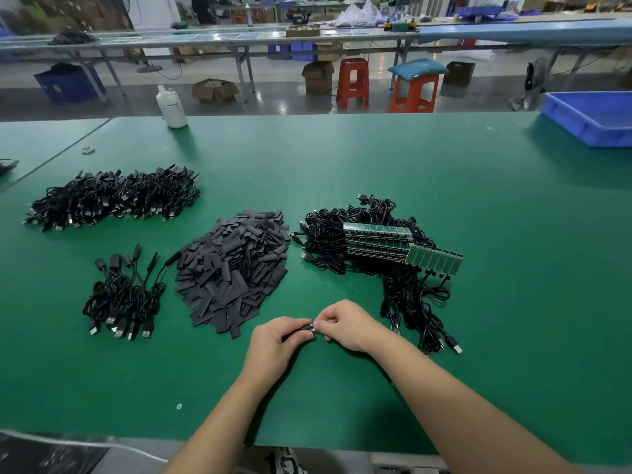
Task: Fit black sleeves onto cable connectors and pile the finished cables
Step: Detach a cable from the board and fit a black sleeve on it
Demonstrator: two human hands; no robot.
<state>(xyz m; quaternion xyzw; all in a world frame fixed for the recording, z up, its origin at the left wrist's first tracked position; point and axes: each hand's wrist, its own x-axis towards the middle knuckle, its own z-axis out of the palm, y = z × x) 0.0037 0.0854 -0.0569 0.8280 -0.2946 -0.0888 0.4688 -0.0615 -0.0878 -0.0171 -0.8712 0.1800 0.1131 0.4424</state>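
Note:
My left hand (pixel 273 340) and my right hand (pixel 349 325) meet near the table's front middle. The left hand pinches a black sleeve (pixel 301 328). The right hand pinches a small connector end (pixel 313 326) against the sleeve's mouth; what cable it belongs to is hidden by the hand. A heap of flat black sleeves (pixel 232 271) lies just beyond the hands. Black cables with green circuit boards (pixel 376 244) lie tangled to the right. A small pile of sleeved cables (pixel 126 295) lies at the left, and a larger pile of cables (pixel 113 198) behind it.
The green table (pixel 478 200) holds a white bottle (pixel 172 109) at the far left and a blue plastic tray (pixel 595 118) at the far right corner. Orange stools, cardboard boxes and long benches stand beyond the table.

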